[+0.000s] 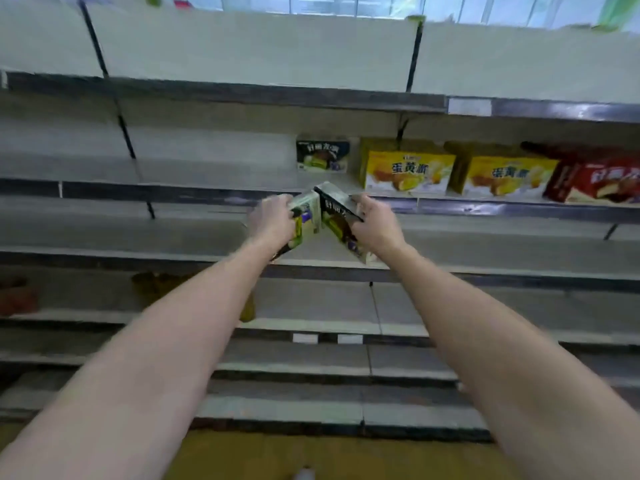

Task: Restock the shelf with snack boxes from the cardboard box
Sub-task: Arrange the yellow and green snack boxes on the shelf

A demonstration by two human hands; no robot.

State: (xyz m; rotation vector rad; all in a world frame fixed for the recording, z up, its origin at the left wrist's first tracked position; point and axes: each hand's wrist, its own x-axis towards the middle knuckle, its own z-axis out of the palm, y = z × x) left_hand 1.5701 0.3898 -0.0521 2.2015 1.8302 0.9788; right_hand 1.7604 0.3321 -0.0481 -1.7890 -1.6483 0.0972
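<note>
Both arms reach up toward the shelf. My left hand grips a dark and green snack box, tilted with its top leaning right. My right hand grips a second box of the same kind, tilted the other way, so the two boxes touch at their upper corners just in front of the shelf's edge. Behind them on that shelf stands a matching dark box. The cardboard box shows as a brown strip at the bottom edge.
Right of the dark box on the same shelf stand two yellow boxes and a red box. Bare shelves run above and below. A yellowish pack and a red-brown item lie on a lower shelf at left.
</note>
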